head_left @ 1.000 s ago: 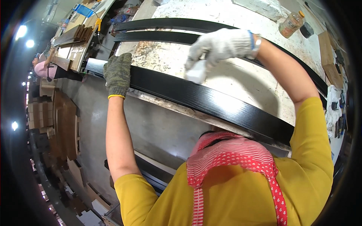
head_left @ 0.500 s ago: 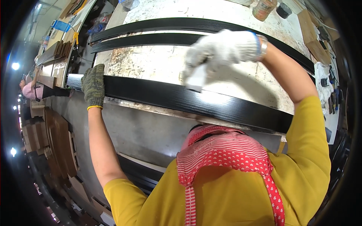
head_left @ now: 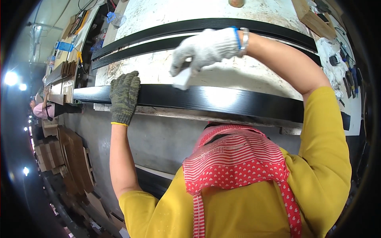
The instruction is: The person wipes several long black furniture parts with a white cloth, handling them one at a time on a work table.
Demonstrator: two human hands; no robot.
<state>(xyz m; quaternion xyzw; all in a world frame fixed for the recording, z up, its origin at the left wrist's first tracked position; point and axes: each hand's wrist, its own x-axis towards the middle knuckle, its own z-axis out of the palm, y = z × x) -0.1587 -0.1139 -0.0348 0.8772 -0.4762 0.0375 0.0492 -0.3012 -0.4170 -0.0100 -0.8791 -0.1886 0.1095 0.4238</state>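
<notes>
Head: right hand [head_left: 206,49] grip probably pinches pad [head_left: 182,80].

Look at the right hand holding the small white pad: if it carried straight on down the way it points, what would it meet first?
Probably the long black strip: the right hand points its white pad at the strip's top face, though contact is hard to judge.

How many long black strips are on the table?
3. One black strip lies at the near edge, under the left hand and right hand. Two more black strips lie side by side farther back. Others may be hidden.
</notes>
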